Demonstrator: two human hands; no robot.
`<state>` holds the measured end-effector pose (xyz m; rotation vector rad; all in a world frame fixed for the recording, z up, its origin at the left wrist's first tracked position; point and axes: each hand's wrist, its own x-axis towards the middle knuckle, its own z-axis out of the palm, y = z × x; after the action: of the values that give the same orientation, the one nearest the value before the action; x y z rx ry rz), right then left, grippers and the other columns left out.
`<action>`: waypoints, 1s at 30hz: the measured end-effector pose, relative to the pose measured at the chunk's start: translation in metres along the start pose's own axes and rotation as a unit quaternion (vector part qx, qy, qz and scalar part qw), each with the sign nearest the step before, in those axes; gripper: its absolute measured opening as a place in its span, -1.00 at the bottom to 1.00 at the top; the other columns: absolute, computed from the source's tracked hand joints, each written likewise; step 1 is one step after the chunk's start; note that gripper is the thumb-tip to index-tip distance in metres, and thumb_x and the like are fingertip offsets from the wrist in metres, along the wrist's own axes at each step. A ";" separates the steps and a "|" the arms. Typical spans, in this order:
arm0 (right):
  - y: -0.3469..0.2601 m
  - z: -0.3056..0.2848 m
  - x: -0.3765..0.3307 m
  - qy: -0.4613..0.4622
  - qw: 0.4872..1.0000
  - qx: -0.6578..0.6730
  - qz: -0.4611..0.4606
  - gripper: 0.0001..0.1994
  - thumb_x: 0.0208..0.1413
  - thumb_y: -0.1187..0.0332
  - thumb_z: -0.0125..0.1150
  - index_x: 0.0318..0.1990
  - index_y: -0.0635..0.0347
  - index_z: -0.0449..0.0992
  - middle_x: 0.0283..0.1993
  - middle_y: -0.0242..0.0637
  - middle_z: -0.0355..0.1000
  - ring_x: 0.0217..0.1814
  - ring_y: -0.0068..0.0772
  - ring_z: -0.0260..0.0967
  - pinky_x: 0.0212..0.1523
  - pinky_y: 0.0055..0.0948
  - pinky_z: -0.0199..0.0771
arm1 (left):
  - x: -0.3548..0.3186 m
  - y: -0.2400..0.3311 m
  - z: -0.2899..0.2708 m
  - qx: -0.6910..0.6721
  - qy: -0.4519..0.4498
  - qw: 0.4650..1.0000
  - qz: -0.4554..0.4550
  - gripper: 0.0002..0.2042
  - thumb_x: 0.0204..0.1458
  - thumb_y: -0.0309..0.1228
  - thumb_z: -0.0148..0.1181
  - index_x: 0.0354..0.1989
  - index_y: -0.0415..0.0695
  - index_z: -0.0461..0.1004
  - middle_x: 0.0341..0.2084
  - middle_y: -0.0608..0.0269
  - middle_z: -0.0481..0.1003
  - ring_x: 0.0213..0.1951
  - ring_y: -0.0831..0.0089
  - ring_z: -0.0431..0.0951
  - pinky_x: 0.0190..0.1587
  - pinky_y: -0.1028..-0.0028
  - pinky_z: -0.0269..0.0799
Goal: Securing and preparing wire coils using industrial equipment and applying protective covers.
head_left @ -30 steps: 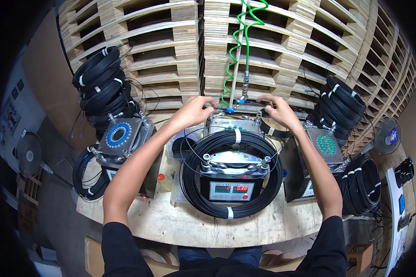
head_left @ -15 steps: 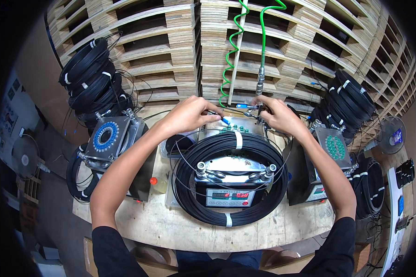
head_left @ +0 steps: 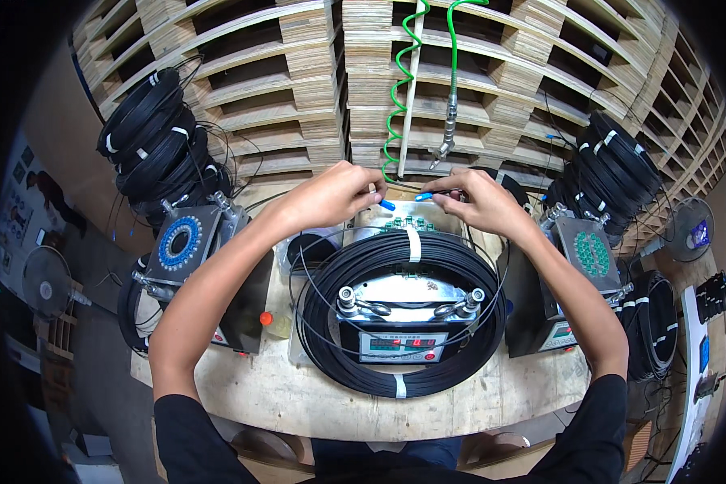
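Observation:
A black cable coil (head_left: 355, 363) bound with white ties lies around a grey test box (head_left: 401, 319) with a red digit display on the wooden bench (head_left: 282, 399). My left hand (head_left: 331, 196) pinches a cable end with a small blue connector (head_left: 387, 205) just above the box's far edge. My right hand (head_left: 473, 199) pinches a second blue connector (head_left: 422, 196) a little to the right. The two blue tips point toward each other, a short gap apart.
A green coiled air hose (head_left: 398, 89) with a metal nozzle (head_left: 444, 147) hangs in front of stacked wooden pallets (head_left: 274, 89). Similar machines stand at the left (head_left: 187, 242) and right (head_left: 585, 254), each with stacked black coils (head_left: 149, 133) behind. A fan (head_left: 690, 230) sits at the far right.
Both hands have drawn closer together above the box's far edge, and the blue connector tips now show between them. The head view has shifted slightly.

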<state>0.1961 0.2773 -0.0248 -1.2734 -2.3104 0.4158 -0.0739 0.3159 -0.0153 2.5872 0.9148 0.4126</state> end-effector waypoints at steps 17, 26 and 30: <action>-0.015 0.006 -0.003 -0.026 0.984 -0.164 -0.060 -0.84 0.04 0.34 0.37 -0.23 0.13 0.68 -0.30 -0.22 0.49 -0.26 -0.12 0.54 -0.30 -0.19 0.51 | 0.001 0.002 0.007 0.040 0.010 0.999 0.025 -0.77 0.05 -0.36 0.33 -0.16 -0.21 0.65 -0.33 -0.06 0.63 -0.27 0.04 0.64 -0.18 0.24 0.53; -0.054 0.008 0.028 -0.126 0.889 -0.404 -0.174 -0.97 -0.09 0.47 0.29 -0.47 0.19 0.62 -0.42 -0.19 0.57 -0.30 -0.13 0.60 -0.38 -0.23 0.53 | -0.002 0.005 0.002 0.048 0.012 0.999 0.001 -0.79 0.02 -0.39 0.33 -0.18 -0.17 0.67 -0.37 -0.08 0.61 -0.27 0.01 0.64 -0.15 0.19 0.54; -0.046 0.015 0.029 -0.125 0.896 -0.385 -0.182 -0.94 -0.07 0.47 0.27 -0.41 0.20 0.63 -0.41 -0.16 0.58 -0.31 -0.12 0.61 -0.35 -0.21 0.56 | -0.002 0.004 0.001 0.059 0.008 0.998 -0.003 -0.79 0.01 -0.39 0.34 -0.19 -0.16 0.67 -0.35 -0.08 0.62 -0.26 0.01 0.64 -0.15 0.19 0.54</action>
<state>0.1419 0.2768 -0.0086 -1.0784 -2.9983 -0.5593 -0.0728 0.3111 -0.0144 2.6897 0.9806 0.3876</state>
